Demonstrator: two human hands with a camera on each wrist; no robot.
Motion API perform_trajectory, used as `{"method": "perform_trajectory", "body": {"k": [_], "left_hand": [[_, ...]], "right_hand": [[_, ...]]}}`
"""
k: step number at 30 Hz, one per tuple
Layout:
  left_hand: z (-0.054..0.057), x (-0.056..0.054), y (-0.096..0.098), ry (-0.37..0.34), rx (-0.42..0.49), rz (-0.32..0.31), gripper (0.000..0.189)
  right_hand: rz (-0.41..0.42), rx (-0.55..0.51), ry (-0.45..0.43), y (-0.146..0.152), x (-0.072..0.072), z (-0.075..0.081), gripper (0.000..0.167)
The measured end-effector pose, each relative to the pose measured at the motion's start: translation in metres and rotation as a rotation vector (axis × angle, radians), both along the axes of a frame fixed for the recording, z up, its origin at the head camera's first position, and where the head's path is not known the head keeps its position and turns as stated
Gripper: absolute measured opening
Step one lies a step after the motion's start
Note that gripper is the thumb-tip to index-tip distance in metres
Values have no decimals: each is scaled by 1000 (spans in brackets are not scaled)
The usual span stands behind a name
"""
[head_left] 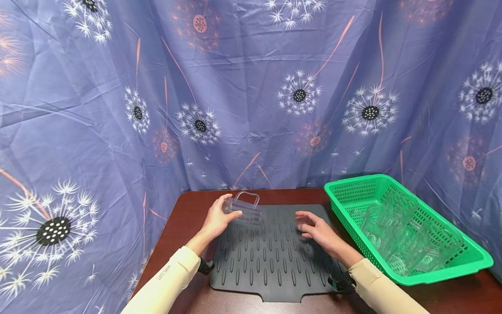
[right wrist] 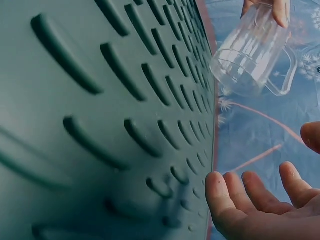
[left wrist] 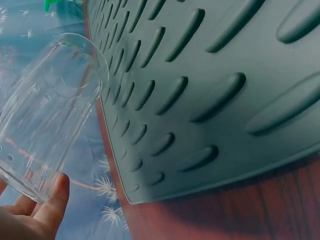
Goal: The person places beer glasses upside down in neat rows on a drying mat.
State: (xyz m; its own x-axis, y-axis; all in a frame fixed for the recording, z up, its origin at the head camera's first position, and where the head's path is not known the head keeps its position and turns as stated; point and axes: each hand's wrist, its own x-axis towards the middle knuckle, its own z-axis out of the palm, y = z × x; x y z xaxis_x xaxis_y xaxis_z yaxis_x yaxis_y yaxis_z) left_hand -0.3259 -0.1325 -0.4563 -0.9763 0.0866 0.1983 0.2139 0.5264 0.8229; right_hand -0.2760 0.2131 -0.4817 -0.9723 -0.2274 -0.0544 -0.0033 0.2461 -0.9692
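By the left hand (head_left: 217,217), a clear mug (head_left: 245,212) is gripped at its base end; the right hand (head_left: 319,231) is held apart, its fingers loosely bent. The mug is held on its side above the ridged mat (head_left: 272,279), long axis running left to right, mouth tipped slightly downward toward the right. Its handle (head_left: 256,199) is shown in the head and right-wrist views, not the left-wrist one. Clear vessels (head_left: 400,231) in the green basket (head_left: 347,220) are shown only from the head. On the left sleeve (head_left: 172,285), apparently "Let's Slim" is printed.
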Motion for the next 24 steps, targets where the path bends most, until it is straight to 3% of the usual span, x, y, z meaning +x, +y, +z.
{"method": "perform_trajectory", "body": {"k": [14, 20, 24], "left_hand": [[7, -5, -5, 1, -103, -17, 73], [12, -10, -9, 36, -185, 6, 76], [15, -14, -12, 58, -239, 20, 75]], "right_hand": [[-17, 96, 88, 21, 8, 19, 50], [-4, 180, 207, 26, 8, 29, 48], [-3, 225, 232, 30, 10, 35, 47]]}}
